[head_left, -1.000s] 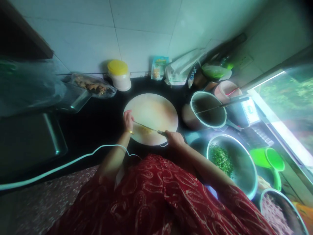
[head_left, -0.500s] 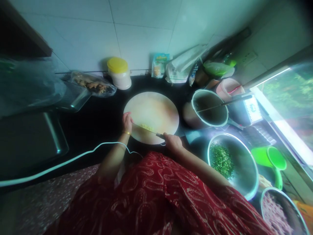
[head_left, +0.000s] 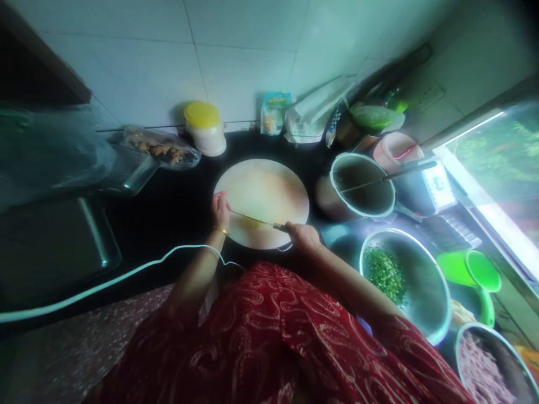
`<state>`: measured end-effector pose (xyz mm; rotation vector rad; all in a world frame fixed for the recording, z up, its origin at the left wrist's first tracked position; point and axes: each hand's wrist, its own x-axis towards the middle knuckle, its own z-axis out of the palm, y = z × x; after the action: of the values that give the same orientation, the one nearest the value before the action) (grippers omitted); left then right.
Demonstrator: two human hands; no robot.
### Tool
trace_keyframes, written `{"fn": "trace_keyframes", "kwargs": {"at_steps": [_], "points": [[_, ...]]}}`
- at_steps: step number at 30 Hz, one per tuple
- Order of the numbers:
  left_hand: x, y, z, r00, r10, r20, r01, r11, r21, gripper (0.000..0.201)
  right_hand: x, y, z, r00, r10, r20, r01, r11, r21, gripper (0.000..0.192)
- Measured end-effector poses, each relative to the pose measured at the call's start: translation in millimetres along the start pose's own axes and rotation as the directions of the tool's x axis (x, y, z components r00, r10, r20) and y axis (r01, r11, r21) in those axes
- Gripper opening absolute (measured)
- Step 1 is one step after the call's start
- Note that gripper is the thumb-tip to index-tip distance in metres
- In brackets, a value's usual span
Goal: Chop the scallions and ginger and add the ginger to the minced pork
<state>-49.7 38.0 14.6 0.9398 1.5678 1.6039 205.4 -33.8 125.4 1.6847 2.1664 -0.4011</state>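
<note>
A round cutting board (head_left: 263, 196) is seen at the centre of the frame on a dark tabletop (head_left: 177, 207). A knife (head_left: 256, 220) lies across the lower part of the board, its blade running from left to right. The handle end is gripped by the right hand (head_left: 303, 235), whose fingers are closed around it just below the board's lower right edge. The left hand (head_left: 220, 210) is placed at the board's lower left edge, with its fingers pressed down on the tip end of the blade; a gold bangle (head_left: 222, 230) is worn at that wrist. A small heap of yellow chopped food (head_left: 252, 223) is seen on the board under the blade, between the two hands.

To the right of the board, a pot (head_left: 364, 188) is seen with a long utensil (head_left: 387, 177) laid across its rim. Lower right of it, a steel bowl (head_left: 425, 292) holding chopped greens (head_left: 383, 272) is seen, and a second bowl (head_left: 488, 365) with pinkish contents is cut by the lower right corner. A green plastic jug (head_left: 475, 275) stands near the window at the right. At the back, against the tiled wall, a jar with a yellow lid (head_left: 205, 129), a bagged tray (head_left: 162, 148) and several packets (head_left: 303, 118) are seen. A white cable (head_left: 126, 275) runs across the lower left.
</note>
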Motion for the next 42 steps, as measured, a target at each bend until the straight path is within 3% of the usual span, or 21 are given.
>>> {"fn": "trace_keyframes", "kwargs": {"at_steps": [3,8,12,17,21,24,27,29,32,34,38,42], "points": [[3.0,-0.2,4.0,0.997,-0.068,-0.022,0.067,0.998,-0.015,0.032,3.7,2.1,-3.8,1.0,0.003,-0.006,-0.003,1.0,-0.023,0.025],[5.3,4.1,9.8,1.0,0.024,0.007,-0.024,0.999,0.032,0.027,8.1,5.9,3.0,0.998,0.056,0.029,-0.057,0.998,0.002,0.026],[9.0,4.7,13.1,0.997,-0.063,-0.034,0.063,0.998,-0.002,0.029,13.5,7.9,0.9,1.0,0.02,-0.009,-0.02,1.0,-0.015,0.027],[9.2,8.6,13.5,0.999,0.03,0.026,-0.031,0.999,0.017,0.032,12.2,8.0,-0.8,0.998,0.069,0.014,-0.069,0.998,-0.015,0.026],[10.7,3.1,11.4,1.0,0.003,0.019,-0.003,1.0,-0.006,0.037,13.0,8.5,-1.3,0.999,0.026,-0.032,-0.027,0.999,-0.041,0.027],[0.7,6.5,7.1,0.997,0.006,0.081,-0.008,1.0,0.022,0.034,16.6,10.9,6.8,0.999,0.036,0.002,-0.036,0.999,-0.008,0.026],[-18.4,31.1,-4.2,0.968,0.073,0.24,-0.086,0.995,0.045,0.035,16.0,19.6,18.3,1.0,0.006,0.029,-0.009,0.995,0.097,0.028],[-28.0,54.4,-15.7,0.892,0.127,0.435,-0.163,0.986,0.045,0.042,11.9,29.4,22.2,1.0,-0.028,-0.014,0.03,0.989,0.145,0.029],[-31.1,81.6,-30.5,0.638,0.178,0.749,-0.373,0.923,0.099,0.053,3.8,46.3,22.8,0.987,-0.064,-0.149,0.079,0.992,0.095,0.029],[-31.3,87.9,-32.7,0.508,0.123,0.852,-0.553,0.805,0.214,0.056,0.3,54.8,23.4,0.974,-0.105,-0.2,0.111,0.994,0.016,0.029],[-49.0,75.9,-17.5,0.403,-0.082,0.911,-0.767,0.513,0.385,0.054,1.0,56.3,29.5,0.955,-0.206,-0.214,0.189,0.977,-0.098,0.028],[-80.0,59.5,2.3,0.321,-0.113,0.94,-0.857,0.387,0.34,0.054,4.8,45.6,33.8,0.944,-0.27,-0.189,0.25,0.96,-0.126,0.03]]}}
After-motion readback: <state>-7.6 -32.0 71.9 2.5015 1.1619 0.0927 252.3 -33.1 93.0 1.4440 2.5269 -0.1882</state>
